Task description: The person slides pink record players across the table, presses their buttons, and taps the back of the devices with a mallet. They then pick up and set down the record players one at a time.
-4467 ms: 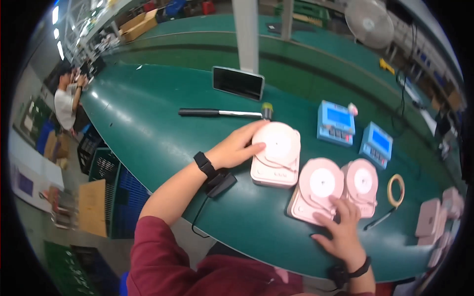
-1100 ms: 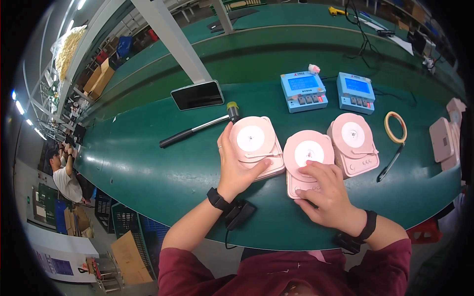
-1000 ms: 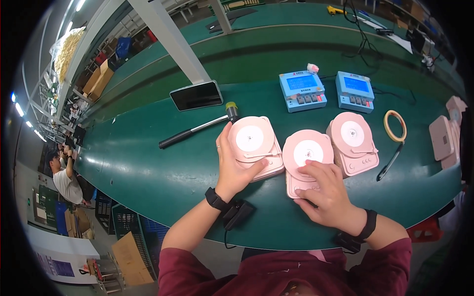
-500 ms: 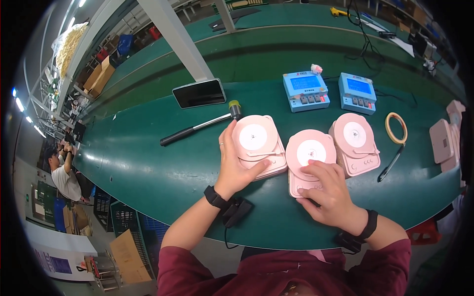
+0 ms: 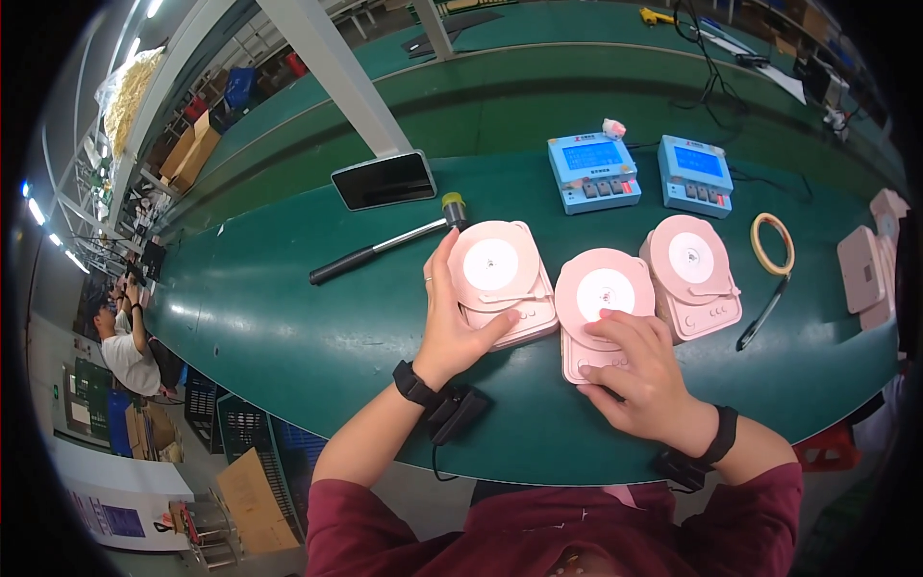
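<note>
Three pink mini record players with round white labels lie face up in a row on the green table. My left hand [image 5: 452,337] grips the left record player [image 5: 491,262], fingers along its left side and thumb on its front near the tonearm. On the middle record player [image 5: 604,279] my right hand [image 5: 644,385] is closed, its index fingertip at the white label and its thumb at the front left corner. The hand hides much of that player's lower right part. The right record player [image 5: 690,258] stands just beyond my right hand, untouched.
Beyond the players stand two blue boxes with screens [image 5: 594,173] [image 5: 697,176]. A mallet [image 5: 375,250] and a phone-like black screen [image 5: 385,181] lie at left; a tape roll [image 5: 772,245] and a pen [image 5: 765,314] at right. More pink parts [image 5: 862,274] sit at the far right edge.
Both hands keep the same hold on the left and middle record players. The whole view has shifted very slightly. A person at the far left has moved their arms a little.
</note>
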`<state>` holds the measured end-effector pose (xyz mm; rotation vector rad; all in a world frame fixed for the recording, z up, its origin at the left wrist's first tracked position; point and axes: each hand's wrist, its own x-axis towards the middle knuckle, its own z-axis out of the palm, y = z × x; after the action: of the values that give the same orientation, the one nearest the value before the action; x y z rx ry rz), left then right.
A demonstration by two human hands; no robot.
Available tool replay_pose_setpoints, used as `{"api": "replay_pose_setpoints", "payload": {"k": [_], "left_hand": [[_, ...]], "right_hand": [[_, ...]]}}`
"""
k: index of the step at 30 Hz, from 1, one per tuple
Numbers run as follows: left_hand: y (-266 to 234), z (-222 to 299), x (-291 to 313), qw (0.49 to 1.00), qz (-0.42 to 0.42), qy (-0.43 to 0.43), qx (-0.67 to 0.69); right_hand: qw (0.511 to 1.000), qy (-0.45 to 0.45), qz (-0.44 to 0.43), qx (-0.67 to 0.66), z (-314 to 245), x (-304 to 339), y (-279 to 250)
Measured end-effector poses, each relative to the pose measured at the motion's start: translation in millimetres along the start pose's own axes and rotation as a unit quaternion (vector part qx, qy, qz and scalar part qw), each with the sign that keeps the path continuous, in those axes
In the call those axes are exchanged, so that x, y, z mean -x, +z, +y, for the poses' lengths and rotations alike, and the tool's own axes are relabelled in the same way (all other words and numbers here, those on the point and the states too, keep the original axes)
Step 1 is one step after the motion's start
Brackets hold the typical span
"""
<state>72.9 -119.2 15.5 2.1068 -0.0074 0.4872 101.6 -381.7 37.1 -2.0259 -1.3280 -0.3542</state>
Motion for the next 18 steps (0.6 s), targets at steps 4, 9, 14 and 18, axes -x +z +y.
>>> {"api": "replay_pose_setpoints", "payload": {"k": [4,9,14,18], "left_hand": [[-2.3,-10.3,0.4,1.0,-0.003,0.012,-0.016],[-21.9,-14.7,-8.0,0.987,-0.086,0.019,0.135],[-32.1,-18.9,-17.2,0.976,-0.151,-0.021,0.155],[-26.4,-20.6,-20.5,0.976,-0.151,-0.039,0.154]], "right_hand": [[1.0,-0.006,-0.002,-0.001,-0.7,-1.7,0.9],[1.0,0.013,-0.013,-0.007,-1.0,1.3,0.9],[0.999,0.02,-0.023,0.033,-4.8,-0.8,-3.2],[0.998,-0.038,-0.017,0.052,6.0,6.8,-2.4]]}}
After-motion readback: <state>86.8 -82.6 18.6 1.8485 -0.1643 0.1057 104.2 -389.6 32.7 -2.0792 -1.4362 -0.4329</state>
